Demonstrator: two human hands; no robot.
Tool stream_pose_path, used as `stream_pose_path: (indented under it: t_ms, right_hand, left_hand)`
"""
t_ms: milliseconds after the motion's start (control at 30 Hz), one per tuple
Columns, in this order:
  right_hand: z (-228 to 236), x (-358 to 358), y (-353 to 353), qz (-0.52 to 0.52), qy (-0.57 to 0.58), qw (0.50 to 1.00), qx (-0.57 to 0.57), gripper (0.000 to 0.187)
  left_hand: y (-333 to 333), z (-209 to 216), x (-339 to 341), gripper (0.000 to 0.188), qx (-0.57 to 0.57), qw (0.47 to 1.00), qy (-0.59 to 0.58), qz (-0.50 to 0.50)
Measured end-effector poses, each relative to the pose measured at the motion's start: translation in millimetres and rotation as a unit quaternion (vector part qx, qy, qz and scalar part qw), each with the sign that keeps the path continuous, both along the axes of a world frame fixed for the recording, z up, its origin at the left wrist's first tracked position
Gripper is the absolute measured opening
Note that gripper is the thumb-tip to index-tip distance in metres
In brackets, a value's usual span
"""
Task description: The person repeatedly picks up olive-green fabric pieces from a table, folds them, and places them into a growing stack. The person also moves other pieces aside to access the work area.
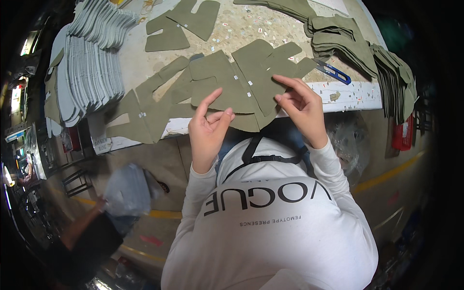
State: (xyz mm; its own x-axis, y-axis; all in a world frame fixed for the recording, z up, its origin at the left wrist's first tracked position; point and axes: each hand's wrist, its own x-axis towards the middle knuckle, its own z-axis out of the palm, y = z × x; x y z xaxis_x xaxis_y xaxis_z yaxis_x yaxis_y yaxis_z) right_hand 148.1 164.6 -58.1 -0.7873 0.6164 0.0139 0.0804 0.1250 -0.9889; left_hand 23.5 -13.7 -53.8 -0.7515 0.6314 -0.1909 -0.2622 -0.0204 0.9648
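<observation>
The left hand (208, 129) and the right hand (306, 108), thumbs apart from fingers, seem empty beside green pieces (258, 89) lying between them, so probably arranging is in hand and next needs a light pinch.

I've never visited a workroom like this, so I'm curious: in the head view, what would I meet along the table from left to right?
Stack of grey pieces → left hand → white-tagged olive pieces between the hands → right hand → blue-handled snips → draped olive stack.
</observation>
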Motion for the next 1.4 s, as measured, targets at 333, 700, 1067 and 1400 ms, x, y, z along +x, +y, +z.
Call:
stream_pose_path:
  t_ms: [333, 700, 1067, 1400]
  right_hand:
    - [-1, 11, -20, -0.021, -0.013, 0.997, -0.068, 0.04]
    - [0, 16, -30, -0.043, -0.024, 0.999, 0.004, 0.043]
    - [16, 30, -22, 0.064, -0.1, 0.94, 0.32, 0.038]
    - [9, 21, -18, -0.015, -0.006, 0.929, 0.369, 0.037]
  left_hand:
    - [-13, -1, 17, 0.043, -0.053, 0.998, 0.023, 0.007]
    - [-17, 1, 24, 0.045, -0.109, 0.992, 0.069, 0.002]
    - [-26, 31, 1, 0.029, -0.202, 0.975, 0.051, -0.076]
    - [6, 29, -10, 0.046, -0.071, 0.985, 0.049, -0.149]
